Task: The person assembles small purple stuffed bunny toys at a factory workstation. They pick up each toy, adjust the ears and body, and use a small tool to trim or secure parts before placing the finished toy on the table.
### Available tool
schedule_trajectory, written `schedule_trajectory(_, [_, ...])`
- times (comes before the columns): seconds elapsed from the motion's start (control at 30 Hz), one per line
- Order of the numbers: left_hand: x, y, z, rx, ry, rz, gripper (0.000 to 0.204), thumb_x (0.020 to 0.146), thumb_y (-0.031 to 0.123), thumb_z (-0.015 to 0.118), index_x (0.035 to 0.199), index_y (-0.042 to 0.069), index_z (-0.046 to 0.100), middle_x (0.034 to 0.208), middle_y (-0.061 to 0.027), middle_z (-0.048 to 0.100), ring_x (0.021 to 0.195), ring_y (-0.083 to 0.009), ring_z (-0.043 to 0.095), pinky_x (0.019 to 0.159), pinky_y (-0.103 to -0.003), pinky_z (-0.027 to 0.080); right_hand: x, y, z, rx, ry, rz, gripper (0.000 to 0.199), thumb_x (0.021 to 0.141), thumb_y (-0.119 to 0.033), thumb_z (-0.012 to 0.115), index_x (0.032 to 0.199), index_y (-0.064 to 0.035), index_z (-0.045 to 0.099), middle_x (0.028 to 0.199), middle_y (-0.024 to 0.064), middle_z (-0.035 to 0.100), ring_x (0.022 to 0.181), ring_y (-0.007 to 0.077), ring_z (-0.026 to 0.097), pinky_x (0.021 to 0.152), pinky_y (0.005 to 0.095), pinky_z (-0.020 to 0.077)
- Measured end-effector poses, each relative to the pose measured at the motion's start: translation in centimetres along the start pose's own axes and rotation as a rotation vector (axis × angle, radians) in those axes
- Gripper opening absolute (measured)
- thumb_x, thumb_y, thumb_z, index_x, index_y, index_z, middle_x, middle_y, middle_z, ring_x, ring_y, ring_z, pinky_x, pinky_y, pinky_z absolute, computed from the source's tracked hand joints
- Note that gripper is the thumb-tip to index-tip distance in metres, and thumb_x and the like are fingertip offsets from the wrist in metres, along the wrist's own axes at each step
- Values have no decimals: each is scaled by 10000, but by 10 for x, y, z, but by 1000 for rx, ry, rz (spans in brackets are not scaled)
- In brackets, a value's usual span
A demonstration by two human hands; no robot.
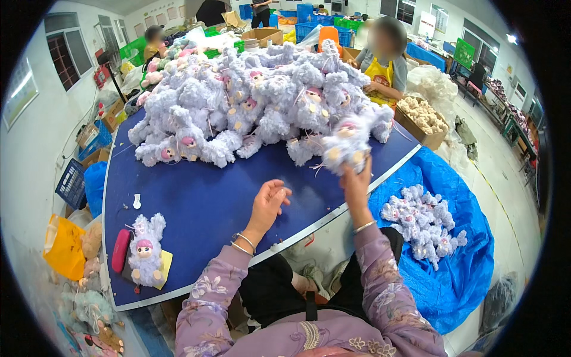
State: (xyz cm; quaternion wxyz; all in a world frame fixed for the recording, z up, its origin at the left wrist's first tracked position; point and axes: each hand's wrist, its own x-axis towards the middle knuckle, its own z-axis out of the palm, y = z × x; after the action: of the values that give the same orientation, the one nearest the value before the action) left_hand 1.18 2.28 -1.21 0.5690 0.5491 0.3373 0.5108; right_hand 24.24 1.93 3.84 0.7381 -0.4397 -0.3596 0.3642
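A big heap of lavender plush dolls (208,101) with pink-topped faces covers the far half of the blue table (196,202). At the heap's near right edge my right hand (357,187) grips one plush doll (345,146) by its lower end; it is slightly blurred. My left hand (270,205) hovers over the bare tabletop near its front edge, fingers loosely curled and apart, with nothing in them. On the table's left a single plush doll (146,253) lies face up on a yellow paper (166,265), beside a dark pink case (121,250).
Right of the table, a blue tarp bag (470,262) holds several lavender dolls (425,223). A co-worker (386,65) in a yellow apron stands beyond the heap, near a cardboard box (425,119) of beige plush pieces. Blue crates (77,183) and an orange bag (64,247) stand left.
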Motion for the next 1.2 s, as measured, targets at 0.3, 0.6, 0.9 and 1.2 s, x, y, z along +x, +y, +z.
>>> schedule_trajectory(0.3, [6,1,-19,-254,120,-12,429,909,223,623,1255,21,470,1123,-54,564,982,-104,549,818,-264,471,-61,43,48,-289,-670,34,412,759,-134,736,1069,-22,489,942,26,514,871,97,489,767,242,435])
schedule_trajectory(0.6, [0,4,0,14,87,128,487,904,173,613,1305,-14,408,1139,-72,554,981,-124,534,840,-264,456,-52,44,50,-363,-461,-13,257,834,-177,709,985,-22,568,822,2,580,665,44,485,568,224,429])
schedule_trajectory(0.9, [5,-29,-22,-313,10,-110,383,924,144,537,1257,-35,478,1152,-84,573,990,-130,570,854,-281,465,-62,57,49,-182,-416,43,146,881,-117,647,972,-22,585,781,-41,585,650,23,487,544,204,399])
schedule_trajectory(1.2, [-4,10,-1,-431,-33,-199,404,904,55,546,1291,21,438,1213,-74,525,1094,-166,540,923,-313,452,-48,57,32,-31,-505,258,174,872,-97,643,1031,-36,604,849,-33,617,693,34,536,599,205,442])
